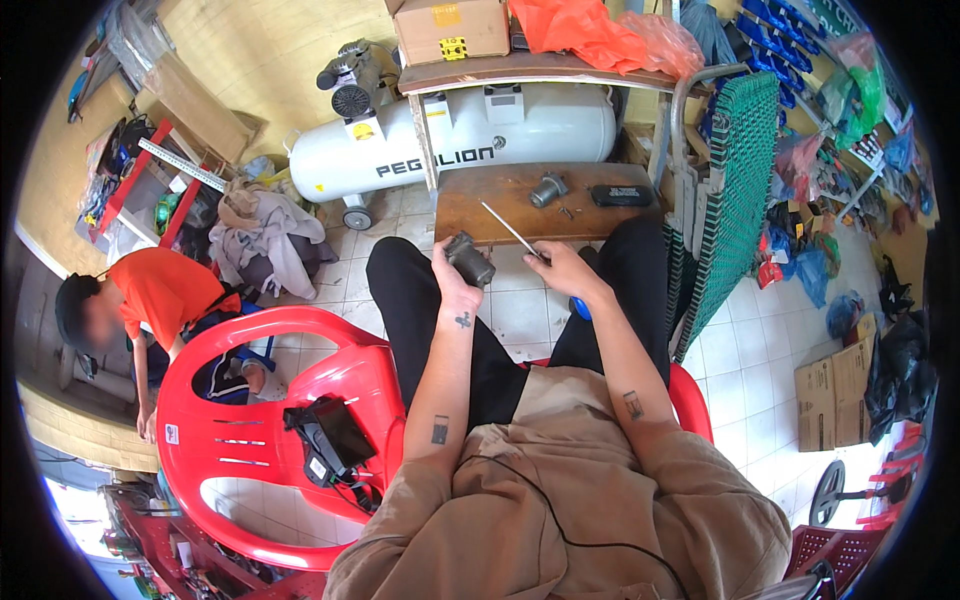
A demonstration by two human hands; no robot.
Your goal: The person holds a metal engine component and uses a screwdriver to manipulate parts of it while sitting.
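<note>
In the head view my left hand (pixel 452 285) is closed around a dark grey cylindrical metal part (pixel 470 263), held above my lap. My right hand (pixel 565 270) grips a long thin metal rod tool (pixel 505 222), probably a screwdriver, whose shaft points up and to the left; its handle is mostly hidden by my fingers. Beyond my hands, on the low wooden table (pixel 475 185), lie a second metal cylinder part (pixel 548 190), a black case (pixel 621 196) and a few small pieces (pixel 566 212).
A white air compressor (pixel 545 130) lies behind the table. A green folding cot (pixel 725 180) stands right. A red plastic chair (pixel 280 330) holding black gear (pixel 330 440) is at left, near a crouching person (pixel 175 290) in orange. Cardboard (pixel 835 390) and piled bags line the right.
</note>
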